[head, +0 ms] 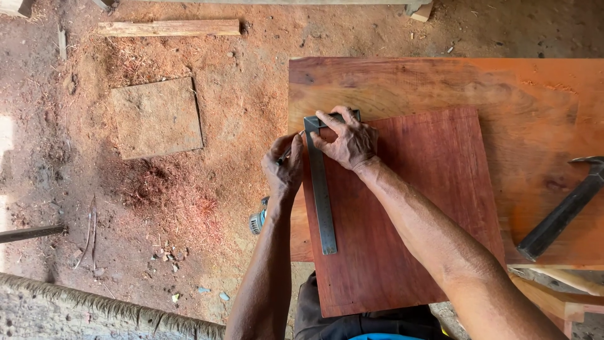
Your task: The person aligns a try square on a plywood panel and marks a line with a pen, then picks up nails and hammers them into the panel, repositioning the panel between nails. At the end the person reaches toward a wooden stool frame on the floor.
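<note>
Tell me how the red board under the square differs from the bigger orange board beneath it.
The red board is smaller and darker; the orange board is wider and paler. The red board lies on top and overhangs toward the person; the orange board bears it and a hammer. The right hand presses a metal square on the red board only. Both lie flat.

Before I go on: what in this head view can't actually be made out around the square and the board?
- Marking tool in the left hand: mostly hidden by the fingers, kind unclear.
- Any line on the red board: too faint to tell.
- Short arm of the metal square: partly covered by the right hand.
- Grey round object below the bench: hidden by the left forearm.
- Hammer: head cut off by the right edge.
</note>
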